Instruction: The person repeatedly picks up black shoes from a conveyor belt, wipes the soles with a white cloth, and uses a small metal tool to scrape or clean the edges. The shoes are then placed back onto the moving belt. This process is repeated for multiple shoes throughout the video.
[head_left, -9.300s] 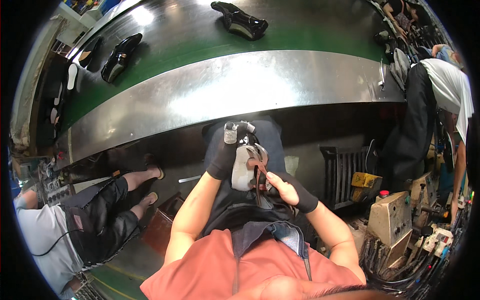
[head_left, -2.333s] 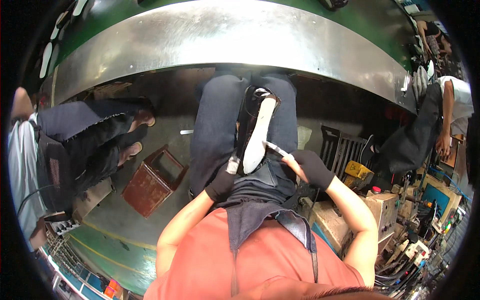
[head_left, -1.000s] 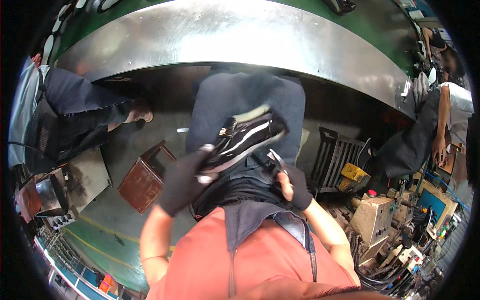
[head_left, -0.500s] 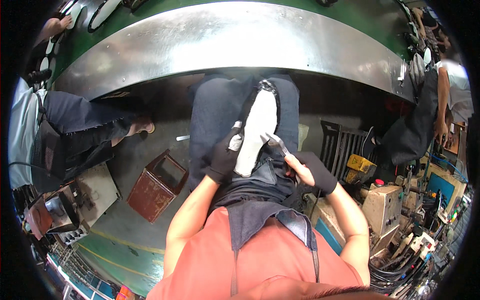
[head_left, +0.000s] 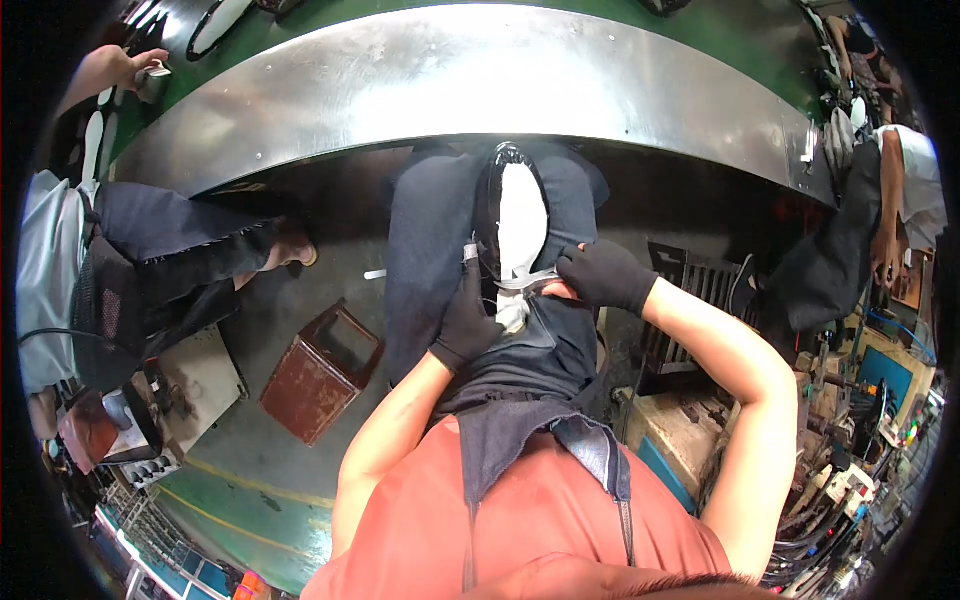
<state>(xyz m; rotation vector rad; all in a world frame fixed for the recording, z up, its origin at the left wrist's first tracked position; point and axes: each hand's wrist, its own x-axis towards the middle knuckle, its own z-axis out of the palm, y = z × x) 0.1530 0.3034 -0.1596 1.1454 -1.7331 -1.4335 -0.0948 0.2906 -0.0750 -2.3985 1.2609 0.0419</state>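
Note:
A glossy black shoe [head_left: 485, 220] lies on my lap, toe pointing away from me and white underside [head_left: 522, 215] facing up. My left hand [head_left: 466, 318], in a black glove with bare or pale-wrapped fingertips, grips the shoe's left side near the heel. Across the shoe's rear part lies a slim grey tool [head_left: 538, 279]; its exact kind is unclear. The black-gloved right hand [head_left: 605, 276] is closed on its right end. Behind the tool, a pale grey-white patch at the heel is partly covered by my left hand.
A shiny metal table edge [head_left: 480, 75] curves ahead, bordering a green surface [head_left: 740, 45]. On the floor to the left stands a brown box-like stool [head_left: 312, 385]. Machinery [head_left: 850, 480] crowds the right, beside a dark slatted seat [head_left: 690, 290]. People sit on both sides.
The shoe has turned more upright and shifted slightly left. My left hand has slid nearer the heel. My right hand has risen, its elbow swung outward, and the tool lies more level across the shoe.

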